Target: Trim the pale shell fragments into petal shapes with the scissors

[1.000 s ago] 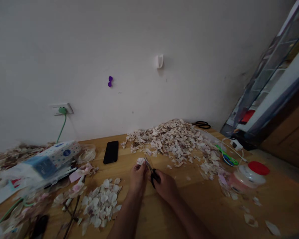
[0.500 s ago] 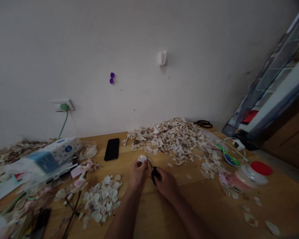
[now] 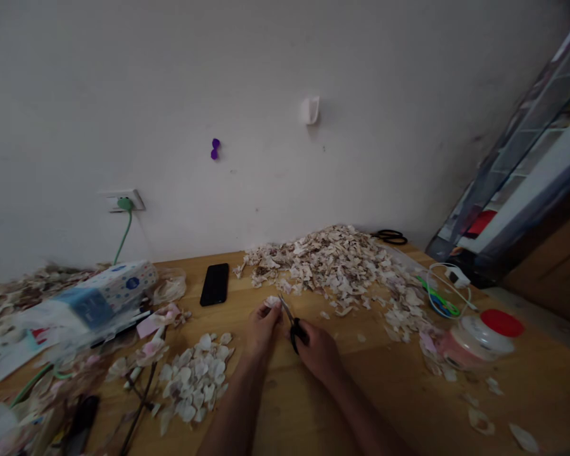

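Observation:
My left hand pinches a small pale petal-like piece between thumb and fingers above the wooden table. Black-handled scissors are gripped in my right hand, their blades pointing up and left at the edge of that piece. Whether the blades are closed on it I cannot tell. Left of my forearm lies a spread of whitish rounded petals. Beyond my hands a large heap of dry, pinkish-white scraps rests against the wall.
A black phone lies behind the petals. To the left are a tissue pack, flower stems and another scrap heap. On the right stand a red-lidded jar, a white cable and another pair of scissors.
The whole view has shifted very slightly. Both hands keep nearly the same pose, with the scissors still at the pale piece.

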Motion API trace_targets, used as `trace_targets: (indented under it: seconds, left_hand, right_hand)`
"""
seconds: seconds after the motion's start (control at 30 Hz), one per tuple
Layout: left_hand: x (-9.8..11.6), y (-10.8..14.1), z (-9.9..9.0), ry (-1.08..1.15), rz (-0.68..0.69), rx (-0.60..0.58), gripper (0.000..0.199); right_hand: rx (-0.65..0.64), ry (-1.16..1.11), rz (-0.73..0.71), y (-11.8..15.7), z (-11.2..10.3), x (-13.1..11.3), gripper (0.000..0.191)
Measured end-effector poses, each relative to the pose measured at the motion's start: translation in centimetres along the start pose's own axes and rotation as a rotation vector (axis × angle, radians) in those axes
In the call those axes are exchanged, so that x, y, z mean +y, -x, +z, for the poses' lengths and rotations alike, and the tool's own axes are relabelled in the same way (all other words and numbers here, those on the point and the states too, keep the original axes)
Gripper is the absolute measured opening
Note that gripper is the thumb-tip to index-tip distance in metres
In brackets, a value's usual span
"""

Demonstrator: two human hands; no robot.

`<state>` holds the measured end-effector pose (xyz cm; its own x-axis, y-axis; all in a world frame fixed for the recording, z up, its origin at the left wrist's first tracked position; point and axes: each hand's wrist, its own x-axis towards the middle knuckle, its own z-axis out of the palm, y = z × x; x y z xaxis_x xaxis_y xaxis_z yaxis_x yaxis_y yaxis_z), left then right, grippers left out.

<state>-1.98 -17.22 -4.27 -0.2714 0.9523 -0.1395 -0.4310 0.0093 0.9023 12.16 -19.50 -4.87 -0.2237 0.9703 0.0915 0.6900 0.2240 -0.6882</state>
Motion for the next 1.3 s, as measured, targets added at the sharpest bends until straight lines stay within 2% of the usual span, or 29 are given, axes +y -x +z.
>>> trace_targets:
  seconds: [0.23,0.6,0.8,0.93,1.13,1.3]
  left_hand:
    - [0.6,0.2,0.0,-0.1,0.035,-0.076,0.029]
    - [1.1,-0.4,-0.9,-0.238,0.095,-0.161,0.029]
    - [0.2,-0.7,-0.9,-0.073,0.013,-0.104,0.033]
    - [0.2,-0.6,-1.0,-0.121,0.049,-0.113,0.031]
    - [1.4,-0.3,-1.0,-0.248,0.098,-0.164,0.031]
    - [2.1,0.1,-0.8,-0.308,0.11,-0.153,0.033]
  right_hand:
    - [-0.009,0.027,0.008,0.0,-0.2,-0.2,0.028]
    - [-0.011,0.017,0.007,0.0,-0.1,-0.2,0.027]
    - [-0.012,0.012,0.015,0.0,-0.1,-0.2,0.027]
    - [-0.018,0.016,0.012,0.0,-0.2,-0.3,0.028]
    - [-0.012,0.032,0.005,0.0,-0.1,-0.2,0.027]
    - [0.003,0.021,0.003,0.1,0.0,-0.1,0.027]
